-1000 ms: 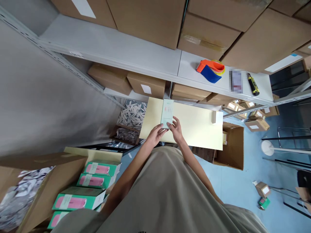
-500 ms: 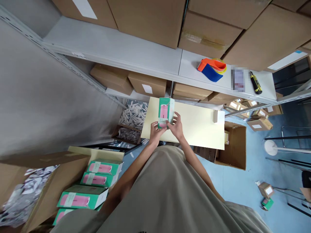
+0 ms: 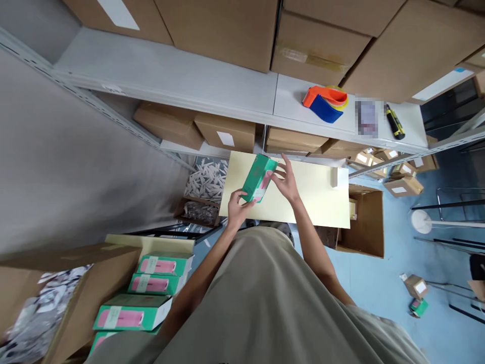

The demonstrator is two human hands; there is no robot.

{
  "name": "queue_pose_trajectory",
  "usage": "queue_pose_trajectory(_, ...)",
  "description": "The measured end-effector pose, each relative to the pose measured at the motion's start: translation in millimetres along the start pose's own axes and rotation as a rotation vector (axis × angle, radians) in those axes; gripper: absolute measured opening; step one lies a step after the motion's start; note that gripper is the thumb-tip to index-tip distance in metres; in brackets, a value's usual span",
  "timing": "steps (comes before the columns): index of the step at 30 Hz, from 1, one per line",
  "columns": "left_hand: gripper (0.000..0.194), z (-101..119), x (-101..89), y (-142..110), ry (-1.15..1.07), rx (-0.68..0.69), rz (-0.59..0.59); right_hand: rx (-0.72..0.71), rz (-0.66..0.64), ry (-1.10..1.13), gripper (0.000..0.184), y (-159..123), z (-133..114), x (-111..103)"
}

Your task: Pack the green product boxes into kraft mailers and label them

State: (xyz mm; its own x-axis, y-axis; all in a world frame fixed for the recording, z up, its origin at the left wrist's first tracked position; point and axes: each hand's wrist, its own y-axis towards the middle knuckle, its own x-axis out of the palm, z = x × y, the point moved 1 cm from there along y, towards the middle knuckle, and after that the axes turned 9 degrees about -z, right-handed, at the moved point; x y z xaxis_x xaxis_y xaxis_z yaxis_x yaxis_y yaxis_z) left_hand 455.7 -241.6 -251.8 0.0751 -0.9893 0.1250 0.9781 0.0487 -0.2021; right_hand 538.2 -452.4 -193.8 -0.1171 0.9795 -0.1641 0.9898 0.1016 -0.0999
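A green carton (image 3: 254,174) with a pink bottle-shaped picture on one side is held tilted above a pale yellow tabletop (image 3: 314,202). My left hand (image 3: 238,208) grips its lower end, thumb and fingers on either side. At its upper right, my right hand (image 3: 287,183) has the thumb on the pictured face and other fingers by the edge, one finger raised. A small white box (image 3: 340,177) stands at the table's right end.
Several similar green cartons (image 3: 121,317) are stacked at lower left, near an open cardboard box (image 3: 87,298) of plastic packaging. A shelf (image 3: 212,76) ahead bears large boxes, a tape dispenser (image 3: 325,103) and a yellow-black cutter (image 3: 395,122). An open carton (image 3: 366,222) stands right of the table.
The green carton has turned from upright to leaning right, bringing a plain green side into view. My right hand has moved right and up, its fingers more spread.
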Motion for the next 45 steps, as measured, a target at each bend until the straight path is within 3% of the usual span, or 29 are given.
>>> queue_pose_trajectory(5, 0.054, 15.2, 5.7, -12.2, 0.048, 0.118, 0.01, -0.012, 0.032, 0.005, 0.061, 19.2, -5.8, -9.5)
queue_pose_trajectory(10, 0.05, 30.2, 11.3, -17.9, -0.048, 0.054, 0.056, 0.02, 0.053, 0.087, 0.057, 20.6, -8.6, -6.1)
queue_pose_trajectory(14, 0.043, 23.0, 6.1, -6.5, -0.28, -0.178, 0.246, -0.044, -0.041, 0.099, 0.056, 15.5, -12.1, -6.2)
queue_pose_trajectory(16, 0.039, 15.7, 2.9, -1.3, -0.393, -0.347, 0.275, -0.043, -0.09, 0.101, 0.055, 11.4, -11.2, -8.3)
queue_pose_trajectory(19, 0.042, 7.9, 1.7, -0.3, -0.463, -0.489, 0.227, -0.014, -0.119, 0.128, 0.054, 6.3, -6.6, -12.1)
queue_pose_trajectory(26, 0.068, 6.9, 10.8, -4.0, -0.467, -0.406, 0.187, 0.039, -0.061, 0.094, 0.056, 16.0, 7.5, -17.9)
queue_pose_trajectory(32, 0.037, -4.9, 7.8, 2.9, -0.558, -0.544, 0.182, 0.024, -0.124, 0.043, 0.043, 32.9, 15.2, -28.7)
queue_pose_trajectory(36, 0.036, -18.3, 2.5, 6.4, -0.556, -0.633, 0.132, -0.01, -0.185, -0.037, 0.04, 34.4, 8.7, -26.1)
queue_pose_trajectory(40, 0.04, -26.3, 4.7, 25.7, -0.508, -0.723, 0.013, -0.223, -0.249, -0.277, 0.046, 9.5, -12.3, -4.6)
queue_pose_trajectory(43, 0.036, -22.8, 10.6, 50.7, -0.475, -0.646, -0.046, -0.352, -0.343, -0.486, 0.057, -33.7, -24.3, 19.3)
queue_pose_trajectory(45, 0.035, -15.9, 14.7, 67.0, -0.453, -0.56, -0.101, -0.352, -0.425, -0.553, 0.05, -66.6, -24.5, 32.6)
